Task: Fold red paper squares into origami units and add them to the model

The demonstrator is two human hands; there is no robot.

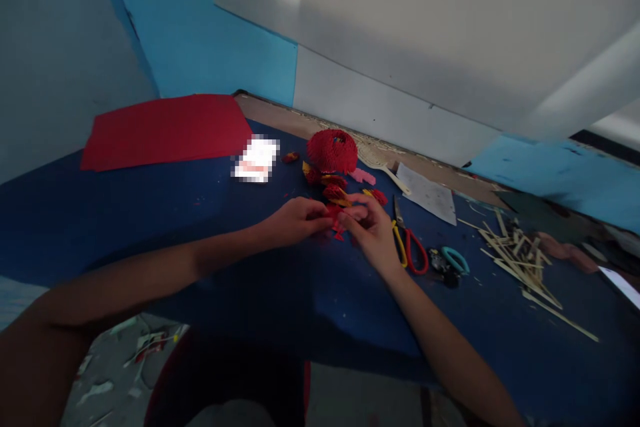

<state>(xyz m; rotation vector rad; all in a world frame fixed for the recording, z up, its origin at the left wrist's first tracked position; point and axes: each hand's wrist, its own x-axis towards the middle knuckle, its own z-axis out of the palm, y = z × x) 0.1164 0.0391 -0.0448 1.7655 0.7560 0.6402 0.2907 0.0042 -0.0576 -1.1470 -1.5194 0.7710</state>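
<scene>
My left hand (296,221) and my right hand (376,233) meet over the blue table, both with fingers closed on a small red folded paper piece (336,216). Its exact shape is partly hidden by the fingers. Just beyond them stand small red and yellow paper pieces (334,191), close to the fingertips. Behind these sits a round red body (327,151) with a textured surface of many small folds and a hole in its top. A pink piece (363,176) lies to its right.
Red sheets (165,133) and a blurred-out bright rectangle (256,159) lie left. To the right are red-handled scissors (416,252), a yellow-handled tool (399,244), a turquoise-handled tool (454,260), white paper (426,192), a pale fly-swatter-like object (395,178) and thin sticks (523,260).
</scene>
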